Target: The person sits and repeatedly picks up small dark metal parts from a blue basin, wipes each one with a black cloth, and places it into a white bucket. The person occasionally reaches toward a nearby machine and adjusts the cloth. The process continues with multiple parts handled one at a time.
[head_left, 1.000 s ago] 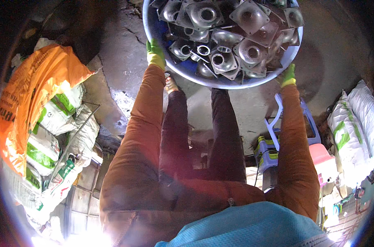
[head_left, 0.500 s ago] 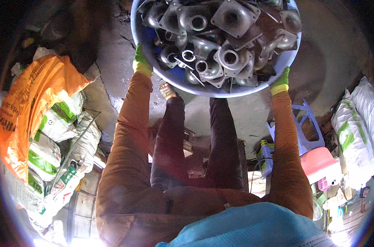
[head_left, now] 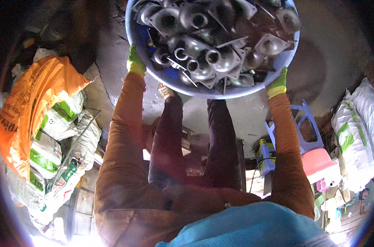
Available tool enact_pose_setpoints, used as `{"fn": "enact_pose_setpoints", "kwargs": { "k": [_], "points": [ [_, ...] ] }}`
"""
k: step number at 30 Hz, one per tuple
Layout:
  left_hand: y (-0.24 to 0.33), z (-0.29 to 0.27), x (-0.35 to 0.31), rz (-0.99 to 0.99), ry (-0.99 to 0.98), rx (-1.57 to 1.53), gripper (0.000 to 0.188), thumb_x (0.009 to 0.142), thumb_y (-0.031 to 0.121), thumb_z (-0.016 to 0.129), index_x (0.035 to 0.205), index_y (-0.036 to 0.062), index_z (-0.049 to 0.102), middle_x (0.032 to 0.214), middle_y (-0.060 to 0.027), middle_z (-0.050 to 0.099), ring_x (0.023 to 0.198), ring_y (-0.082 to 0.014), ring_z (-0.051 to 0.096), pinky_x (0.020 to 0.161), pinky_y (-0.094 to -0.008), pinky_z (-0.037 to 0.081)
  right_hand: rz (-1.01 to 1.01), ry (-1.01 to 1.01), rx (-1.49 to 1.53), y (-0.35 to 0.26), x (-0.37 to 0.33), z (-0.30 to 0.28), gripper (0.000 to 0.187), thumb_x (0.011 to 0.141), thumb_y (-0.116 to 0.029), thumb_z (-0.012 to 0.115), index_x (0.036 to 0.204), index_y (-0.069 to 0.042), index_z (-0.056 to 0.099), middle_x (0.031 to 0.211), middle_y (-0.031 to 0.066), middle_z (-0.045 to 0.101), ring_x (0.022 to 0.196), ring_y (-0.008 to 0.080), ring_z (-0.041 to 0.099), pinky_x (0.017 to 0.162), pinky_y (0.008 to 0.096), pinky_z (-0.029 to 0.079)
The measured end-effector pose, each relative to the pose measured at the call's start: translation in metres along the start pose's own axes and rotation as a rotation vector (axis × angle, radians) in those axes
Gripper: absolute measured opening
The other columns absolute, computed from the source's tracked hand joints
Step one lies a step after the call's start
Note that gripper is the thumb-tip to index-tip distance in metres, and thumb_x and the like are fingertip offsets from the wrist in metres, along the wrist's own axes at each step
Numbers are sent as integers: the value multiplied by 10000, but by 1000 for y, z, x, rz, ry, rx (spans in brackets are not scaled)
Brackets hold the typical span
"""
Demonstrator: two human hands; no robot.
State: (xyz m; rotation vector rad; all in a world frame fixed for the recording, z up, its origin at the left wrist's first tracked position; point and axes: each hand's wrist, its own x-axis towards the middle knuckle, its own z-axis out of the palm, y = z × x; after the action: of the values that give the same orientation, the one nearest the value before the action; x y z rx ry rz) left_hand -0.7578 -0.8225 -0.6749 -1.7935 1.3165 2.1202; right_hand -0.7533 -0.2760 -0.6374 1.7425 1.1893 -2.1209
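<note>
A round blue plastic basin (head_left: pixel 220 93) is held out in front of me at the top of the view, filled with several grey cast metal fittings (head_left: pixel 213 39) with flanges and round openings. My left hand (head_left: pixel 135 61), in a green glove, grips the basin's left rim. My right hand (head_left: pixel 277 84), also in a green glove, grips the rim at the lower right. Both arms wear orange-brown sleeves. My legs in dark trousers stand below the basin on a concrete floor.
An orange sack (head_left: pixel 28 107) and white-and-green sacks (head_left: pixel 51 140) are piled at the left. At the right stand a blue plastic stool (head_left: pixel 302 127), a pink container (head_left: pixel 318 162) and more white sacks (head_left: pixel 358 131). Grey concrete floor (head_left: pixel 108 61) lies under the basin.
The basin has shifted left and toward the top edge of the view, both hands staying on its rim. The stool and pink container at the right show more fully.
</note>
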Motion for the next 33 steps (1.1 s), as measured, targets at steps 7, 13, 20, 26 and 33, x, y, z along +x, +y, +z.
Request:
{"fn": "enact_pose_setpoints", "kwargs": {
  "k": [7,13,20,26,33],
  "points": [
    [5,3,-4,-27,-148,-107,495,869,433,615,1118,6,632,1091,-129,662,902,-287,642,845,-401,512,-17,-182,59,-6,0,-5,684,917,-599,373,1397,-112,399,1386,120,461,1233,348,443,1076,488,322],
    [-5,-1,-5,-24,-102,-99,523,887,424,592,1184,-7,596,1101,-125,662,967,-303,630,904,-405,485,-72,-174,-34,-16,-5,9,674,936,-596,345,1412,-121,383,1357,118,477,1207,350,443,1073,456,319],
    [10,6,-22,0,-138,-26,531,888,456,587,1179,12,589,1128,-136,638,964,-283,617,873,-385,485,-70,-168,-3,-6,-10,11,737,897,-643,383,1418,-123,373,1416,112,432,1273,345,393,1092,471,291],
    [-5,-3,-18,-155,47,-10,513,915,440,550,1200,14,577,1151,-133,631,1013,-279,606,928,-396,474,-99,-190,-30,-17,8,3,714,918,-615,312,1398,-94,401,1393,130,458,1253,368,432,1099,492,293],
    [-32,-8,-24,-77,-4,3,590,838,562,608,1138,55,617,973,-62,660,812,-207,615,750,-350,510,-72,-101,-93,-10,46,5,706,942,-619,272,1381,-87,425,1356,136,494,1244,344,449,1074,469,331]
  ]
}}
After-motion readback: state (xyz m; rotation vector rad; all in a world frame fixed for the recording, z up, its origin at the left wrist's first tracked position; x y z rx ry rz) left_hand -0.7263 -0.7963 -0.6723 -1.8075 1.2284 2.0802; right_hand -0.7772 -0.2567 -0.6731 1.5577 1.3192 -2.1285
